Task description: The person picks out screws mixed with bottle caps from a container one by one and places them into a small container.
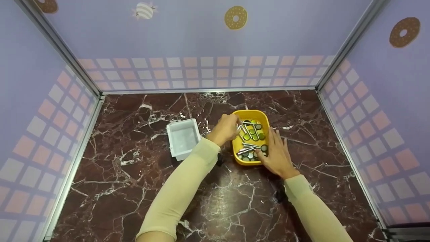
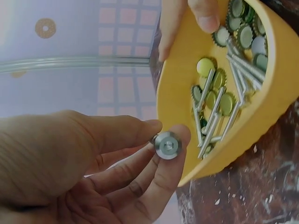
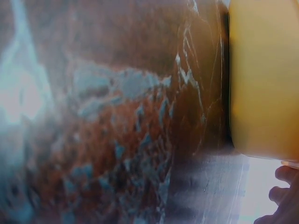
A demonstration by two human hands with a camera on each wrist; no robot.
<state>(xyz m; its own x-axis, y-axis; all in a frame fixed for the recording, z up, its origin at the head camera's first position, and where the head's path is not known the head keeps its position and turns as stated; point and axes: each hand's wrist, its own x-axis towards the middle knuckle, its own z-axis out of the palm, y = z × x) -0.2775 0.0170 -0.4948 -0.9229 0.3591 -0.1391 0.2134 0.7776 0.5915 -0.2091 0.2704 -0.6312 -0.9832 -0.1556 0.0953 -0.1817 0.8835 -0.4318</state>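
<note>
In the left wrist view my left hand (image 2: 126, 172) pinches a metal bolt (image 2: 168, 145) between thumb and fingers, its round socketed head facing the camera. In the head view that hand (image 1: 225, 127) is at the left rim of a yellow bin (image 1: 250, 162). Silver bolts (image 1: 248, 148) and green and pale bottle caps (image 1: 262, 136) lie inside the bin. My right hand (image 1: 277, 154) rests along the bin's right side, fingers extended and thumb over the rim. In the right wrist view only some fingertips (image 3: 280, 193) show beside the bin's outer wall (image 3: 266, 84).
A white rectangular container (image 1: 183, 136) stands on the dark red marbled surface (image 1: 134, 188), left of the yellow bin and beside the left sleeve. Patterned purple panels (image 1: 188, 40) with metal edges enclose the back and both sides.
</note>
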